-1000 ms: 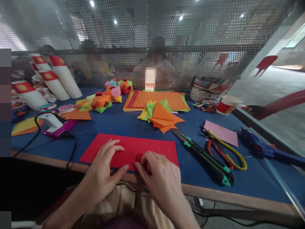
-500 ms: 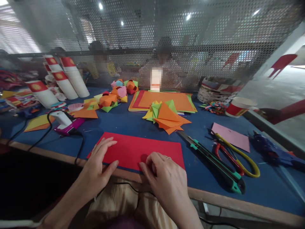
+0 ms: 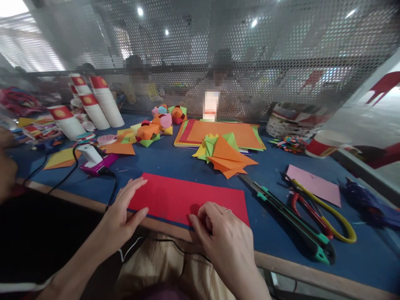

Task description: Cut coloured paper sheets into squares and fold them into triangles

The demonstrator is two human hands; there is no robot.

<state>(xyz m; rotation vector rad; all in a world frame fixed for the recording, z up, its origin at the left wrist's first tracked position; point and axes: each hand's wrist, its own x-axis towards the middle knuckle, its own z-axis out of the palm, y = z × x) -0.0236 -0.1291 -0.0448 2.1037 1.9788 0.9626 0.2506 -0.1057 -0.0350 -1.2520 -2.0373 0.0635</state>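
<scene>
**Red sheet flat, unfolded**

Pressed at near edge of desk: red paper, left hand spread open on its left corner, right hand curled, fingertips pinching near edge. No crease visible; folding judged barely begun. Beyond hands, folded orange pieces; right, utility knife.

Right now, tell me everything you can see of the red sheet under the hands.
The red paper sheet is a plain, matte rectangle lying flat on the blue table near its front edge. The left hand rests spread at its left end; the right hand presses fingertips on its near edge.
</scene>
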